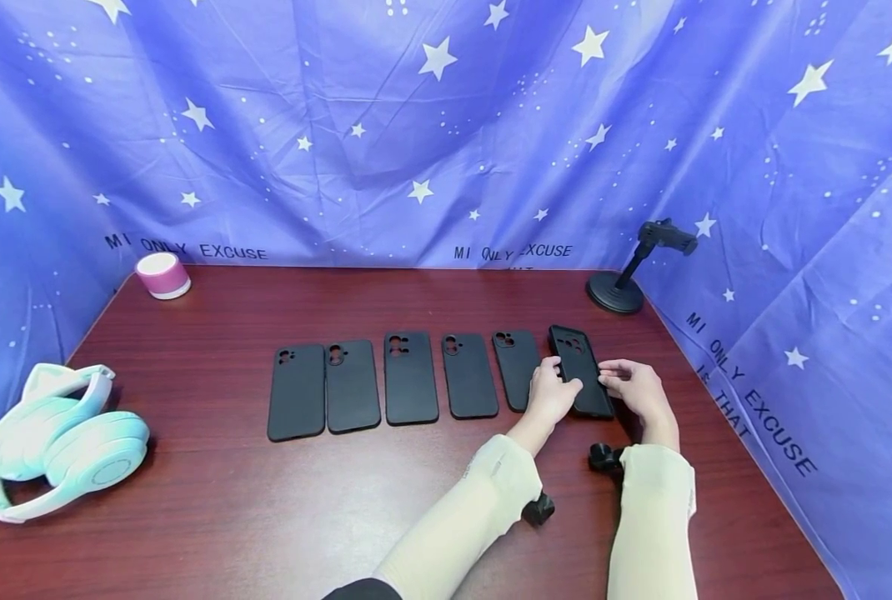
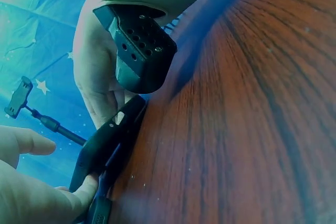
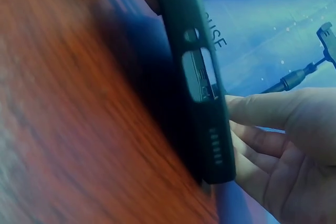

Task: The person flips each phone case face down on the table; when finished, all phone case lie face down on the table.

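Observation:
A black phone case (image 1: 587,367) at the right end of a row is between both hands, its hollow inner side facing up. My left hand (image 1: 549,398) grips its left edge, the thumb over the rim. On the opposite long edge, my right hand (image 1: 643,395) pinches the case with thumb and fingers. In the right wrist view, the end of the case (image 3: 195,129) shows a port slot and a line of small holes, raised off the wood. The left wrist view shows the left thumb (image 2: 84,195) against the case's side. Closest to the left hand lies another black case (image 1: 513,367), back up.
Several more black phone cases (image 1: 412,383) lie back up in a row to the left. A black phone stand (image 1: 617,292) is at the back right. Pale blue headphones (image 1: 63,442) lie at the left, and a pink-and-white cylinder (image 1: 164,277) stands at the back left.

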Motion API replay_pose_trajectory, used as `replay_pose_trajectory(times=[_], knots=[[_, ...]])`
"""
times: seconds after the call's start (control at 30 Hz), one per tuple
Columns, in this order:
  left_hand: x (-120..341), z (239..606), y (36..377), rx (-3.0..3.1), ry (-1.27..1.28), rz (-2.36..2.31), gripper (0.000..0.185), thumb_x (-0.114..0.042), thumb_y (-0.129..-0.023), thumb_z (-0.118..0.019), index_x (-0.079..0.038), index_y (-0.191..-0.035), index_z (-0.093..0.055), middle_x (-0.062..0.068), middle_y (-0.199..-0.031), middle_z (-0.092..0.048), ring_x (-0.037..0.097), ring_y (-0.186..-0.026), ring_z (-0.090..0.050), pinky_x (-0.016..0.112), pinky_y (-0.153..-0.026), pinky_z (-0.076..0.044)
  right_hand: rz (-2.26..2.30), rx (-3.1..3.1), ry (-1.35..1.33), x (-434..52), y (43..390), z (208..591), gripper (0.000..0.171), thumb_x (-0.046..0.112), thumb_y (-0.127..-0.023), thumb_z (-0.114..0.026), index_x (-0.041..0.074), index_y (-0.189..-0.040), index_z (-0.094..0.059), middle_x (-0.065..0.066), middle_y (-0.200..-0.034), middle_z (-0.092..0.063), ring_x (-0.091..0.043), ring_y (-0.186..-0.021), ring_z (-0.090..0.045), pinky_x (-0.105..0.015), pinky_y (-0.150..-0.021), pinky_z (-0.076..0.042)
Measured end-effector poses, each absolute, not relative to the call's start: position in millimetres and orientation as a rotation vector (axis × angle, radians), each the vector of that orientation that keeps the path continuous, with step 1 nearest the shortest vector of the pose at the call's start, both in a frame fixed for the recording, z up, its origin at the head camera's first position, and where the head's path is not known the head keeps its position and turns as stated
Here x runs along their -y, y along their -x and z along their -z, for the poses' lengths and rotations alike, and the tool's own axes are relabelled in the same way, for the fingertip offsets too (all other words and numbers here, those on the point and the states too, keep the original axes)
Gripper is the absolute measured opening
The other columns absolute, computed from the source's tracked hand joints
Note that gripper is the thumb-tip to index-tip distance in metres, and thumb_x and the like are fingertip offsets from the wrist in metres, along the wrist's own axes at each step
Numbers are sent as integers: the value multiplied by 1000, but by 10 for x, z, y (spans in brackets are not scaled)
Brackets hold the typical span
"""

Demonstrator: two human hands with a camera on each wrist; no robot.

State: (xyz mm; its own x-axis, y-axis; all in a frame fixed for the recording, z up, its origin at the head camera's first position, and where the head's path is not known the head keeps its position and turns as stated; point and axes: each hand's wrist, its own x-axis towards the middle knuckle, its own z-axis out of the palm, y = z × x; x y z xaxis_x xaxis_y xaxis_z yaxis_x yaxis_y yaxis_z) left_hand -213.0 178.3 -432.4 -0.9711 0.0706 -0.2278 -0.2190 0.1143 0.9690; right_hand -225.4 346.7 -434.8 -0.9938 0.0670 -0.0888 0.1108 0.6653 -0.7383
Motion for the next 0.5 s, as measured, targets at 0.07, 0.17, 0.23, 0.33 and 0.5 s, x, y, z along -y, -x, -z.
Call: replay_pose_trajectory(times=[0.07, 0.17, 0.23, 0.33, 0.5], knots=[[-1779, 4316, 2131, -2141, 154, -1977, 49, -8, -88, -64, -6, -135, -51, 12, -125, -57, 26, -114, -59, 40, -95, -50, 1218, -2835, -145, -3446, 2260, 4337, 33, 7, -95, -59, -11, -122, -59, -30, -114, -65, 8, -74, -60, -21, -71, -58], [-1779, 4302, 2139, -2106, 167, -2010, 48, -8, -89, -63, -6, -135, -50, 13, -126, -58, 26, -115, -59, 41, -96, -50, 1152, -2887, -152, -3407, 2280, 4314, 31, 10, -96, -58, -8, -122, -61, -29, -112, -66, 1, -73, -62, -19, -66, -56], [-1775, 4291, 2146, -2096, 175, -2024, 48, -8, -89, -63, -6, -135, -51, 13, -127, -59, 27, -115, -60, 41, -96, -51, 1124, -2910, -157, -3374, 2292, 4292, 31, 12, -96, -58, -6, -122, -62, -27, -110, -68, -4, -74, -64, -17, -63, -53], [-1764, 4274, 2161, -2092, 185, -2038, 46, -8, -89, -62, -6, -134, -52, 13, -127, -61, 26, -114, -61, 41, -95, -51, 1124, -2909, -164, -3331, 2304, 4262, 33, 14, -97, -56, -4, -124, -61, -26, -110, -68, -9, -79, -66, -16, -62, -50], [-1732, 4233, 2183, -2065, 200, -2083, 45, -6, -89, -61, -5, -133, -53, 13, -125, -63, 26, -111, -63, 40, -93, -53, 1203, -2823, -139, -3296, 2314, 4240, 37, 18, -101, -50, -6, -129, -56, -29, -119, -62, -16, -88, -70, -16, -69, -54]])
